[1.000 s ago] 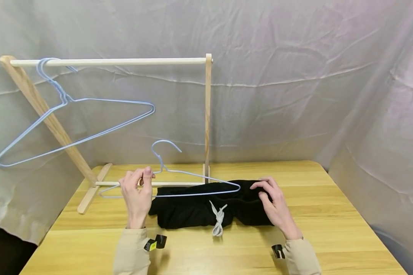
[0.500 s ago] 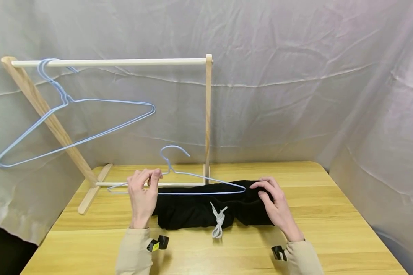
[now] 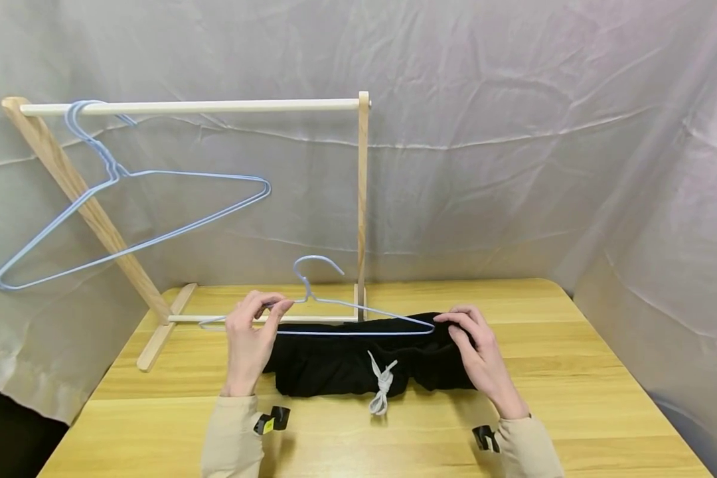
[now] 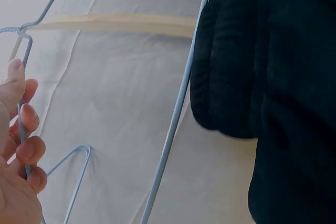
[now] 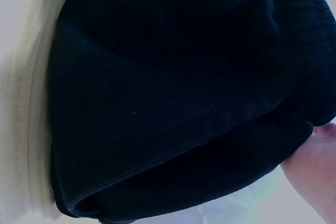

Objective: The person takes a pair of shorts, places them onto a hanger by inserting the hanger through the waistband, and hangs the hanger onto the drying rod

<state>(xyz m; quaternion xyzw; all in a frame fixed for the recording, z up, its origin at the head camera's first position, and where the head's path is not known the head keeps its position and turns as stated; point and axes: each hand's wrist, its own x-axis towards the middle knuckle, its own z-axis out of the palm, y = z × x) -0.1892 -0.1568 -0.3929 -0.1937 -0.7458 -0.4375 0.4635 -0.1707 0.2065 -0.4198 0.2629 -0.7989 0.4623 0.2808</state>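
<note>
My left hand (image 3: 253, 338) grips the left shoulder of a light blue wire hanger (image 3: 358, 305); in the left wrist view its thumb and fingers wrap the wire (image 4: 21, 121). The hanger's hook points up, and its bottom bar overlaps the top of the black drawstring pants (image 3: 334, 365). These lie bunched in a long strip, with a grey drawstring (image 3: 381, 383) tied in a bow at the front. My right hand (image 3: 477, 342) holds their right end with bent fingers. In the right wrist view, black cloth (image 5: 173, 72) hides most of its fingertips.
A wooden rack (image 3: 362, 199) stands at the back left, with a white top rail (image 3: 227, 107). More light blue hangers (image 3: 112, 174) hang from its left end. The wooden tabletop (image 3: 573, 398) meets a grey fabric backdrop (image 3: 484, 186).
My left hand has carried the hanger to the right and slightly down, bringing its right corner close to my right hand. My right hand and the pants stay almost where they were.
</note>
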